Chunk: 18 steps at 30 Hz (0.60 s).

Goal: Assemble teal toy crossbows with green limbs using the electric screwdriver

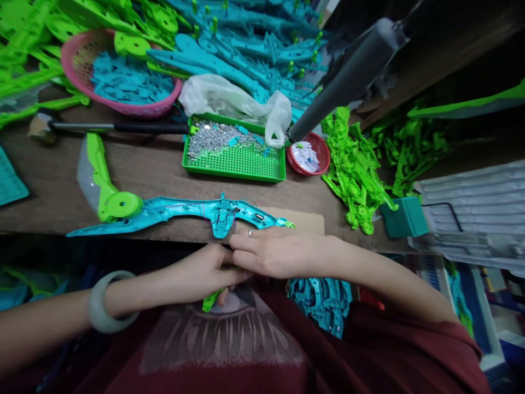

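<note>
A long teal plastic toy bow half (184,210) lies along the near edge of the wooden table (49,186), with a green wheel piece (118,205) at its left end and thin wires on it. My left hand (200,273), a pale bangle on its wrist, is closed round a small bright green plastic part (211,301) just below the table edge. My right hand (270,254), wearing a ring, meets it, fingers curled together at the same part, just under the bow's middle.
A green tray (233,161) of small silver screws sits behind the bow, a red bowl (307,156) beside it, a pink basket (123,76) of teal bits at back left. A hammer (102,127), clear bag, grey powered screwdriver (344,76) and heaps of green and teal parts surround them.
</note>
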{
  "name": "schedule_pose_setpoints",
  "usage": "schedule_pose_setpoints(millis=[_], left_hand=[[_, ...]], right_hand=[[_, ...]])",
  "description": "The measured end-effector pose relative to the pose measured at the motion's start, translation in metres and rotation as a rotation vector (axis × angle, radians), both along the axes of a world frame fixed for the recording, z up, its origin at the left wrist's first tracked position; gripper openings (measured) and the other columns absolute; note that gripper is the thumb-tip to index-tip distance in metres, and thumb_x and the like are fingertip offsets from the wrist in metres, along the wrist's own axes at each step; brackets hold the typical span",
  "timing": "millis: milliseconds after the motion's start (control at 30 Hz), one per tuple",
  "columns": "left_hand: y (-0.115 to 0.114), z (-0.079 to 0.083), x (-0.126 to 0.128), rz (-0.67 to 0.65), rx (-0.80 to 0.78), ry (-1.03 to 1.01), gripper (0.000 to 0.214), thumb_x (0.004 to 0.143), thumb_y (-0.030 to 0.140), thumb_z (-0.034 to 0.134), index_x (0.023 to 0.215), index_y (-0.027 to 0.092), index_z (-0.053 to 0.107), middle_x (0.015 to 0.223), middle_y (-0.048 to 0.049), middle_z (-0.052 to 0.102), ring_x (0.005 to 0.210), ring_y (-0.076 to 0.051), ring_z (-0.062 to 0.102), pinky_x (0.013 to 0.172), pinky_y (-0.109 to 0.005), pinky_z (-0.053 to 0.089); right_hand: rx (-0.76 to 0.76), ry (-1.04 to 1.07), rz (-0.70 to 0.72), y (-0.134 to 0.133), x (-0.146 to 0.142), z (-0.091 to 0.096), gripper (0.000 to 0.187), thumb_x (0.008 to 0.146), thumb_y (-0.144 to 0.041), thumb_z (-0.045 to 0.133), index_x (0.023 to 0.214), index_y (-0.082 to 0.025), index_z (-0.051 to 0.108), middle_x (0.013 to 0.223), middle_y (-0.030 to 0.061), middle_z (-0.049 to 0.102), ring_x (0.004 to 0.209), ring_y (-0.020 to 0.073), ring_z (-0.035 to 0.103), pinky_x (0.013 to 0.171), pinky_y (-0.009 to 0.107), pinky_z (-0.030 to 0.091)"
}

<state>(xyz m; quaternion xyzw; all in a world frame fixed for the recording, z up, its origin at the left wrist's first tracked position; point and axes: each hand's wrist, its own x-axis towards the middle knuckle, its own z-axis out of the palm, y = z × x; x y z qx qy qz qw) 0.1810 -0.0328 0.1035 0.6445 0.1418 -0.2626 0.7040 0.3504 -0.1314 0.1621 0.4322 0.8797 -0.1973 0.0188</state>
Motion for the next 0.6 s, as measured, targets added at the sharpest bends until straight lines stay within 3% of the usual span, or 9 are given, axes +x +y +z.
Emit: schedule_pose_setpoints(millis=[133, 267, 433, 500, 600], left_hand=[[-0.014, -0.009, -0.003, 0.199, -0.138, 0.094, 0.033, 0.08, 0.048, 0.063, 0.064, 0.02, 0.057, 0.051, 0.0027, 0.06, 0.046, -0.014, 0.057, 0.05, -0.025, 0.044], [-0.029, -0.015, -0.003, 0.404, -0.375, 0.173, 0.043, 0.077, 0.059, 0.07, 0.073, 0.018, 0.058, 0.06, 0.0019, 0.064, 0.051, -0.013, 0.061, 0.052, -0.024, 0.044], [-0.027, -0.007, 0.003, 0.514, -0.451, 0.09, 0.044, 0.081, 0.058, 0.072, 0.093, 0.017, 0.062, 0.068, 0.0018, 0.067, 0.052, -0.01, 0.061, 0.051, -0.021, 0.042], [-0.02, -0.002, 0.006, 0.521, -0.442, 0.04, 0.042, 0.083, 0.056, 0.07, 0.097, 0.017, 0.061, 0.069, 0.0024, 0.066, 0.05, -0.009, 0.06, 0.049, -0.021, 0.042], [-0.004, 0.006, 0.01, 0.647, -0.31, -0.103, 0.037, 0.085, 0.049, 0.071, 0.102, 0.017, 0.062, 0.078, 0.0004, 0.069, 0.061, -0.01, 0.064, 0.057, -0.021, 0.047]], right_hand=[[0.071, -0.053, -0.053, -0.005, 0.007, -0.001, 0.014, 0.103, -0.016, 0.046, 0.106, -0.014, 0.059, 0.108, 0.0094, 0.061, 0.089, 0.0192, 0.057, 0.064, 0.031, 0.044], [0.17, -0.101, -0.372, -0.01, 0.022, -0.004, 0.01, 0.101, -0.019, 0.05, 0.107, -0.015, 0.056, 0.111, 0.0094, 0.056, 0.072, 0.0145, 0.051, 0.056, 0.029, 0.041], [0.432, 0.132, -0.729, -0.009, 0.033, 0.002, 0.01, 0.098, -0.012, 0.049, 0.102, -0.015, 0.057, 0.111, 0.0122, 0.057, 0.086, 0.0163, 0.056, 0.071, 0.03, 0.048], [0.399, 0.295, -0.808, -0.01, 0.036, 0.013, 0.005, 0.095, -0.012, 0.057, 0.094, -0.016, 0.06, 0.093, 0.0053, 0.061, 0.08, 0.0138, 0.057, 0.069, 0.026, 0.046], [0.163, 0.507, -0.827, -0.017, 0.042, 0.03, 0.011, 0.093, -0.021, 0.066, 0.084, -0.017, 0.064, 0.071, -0.0026, 0.06, 0.065, 0.0094, 0.054, 0.06, 0.022, 0.04]])
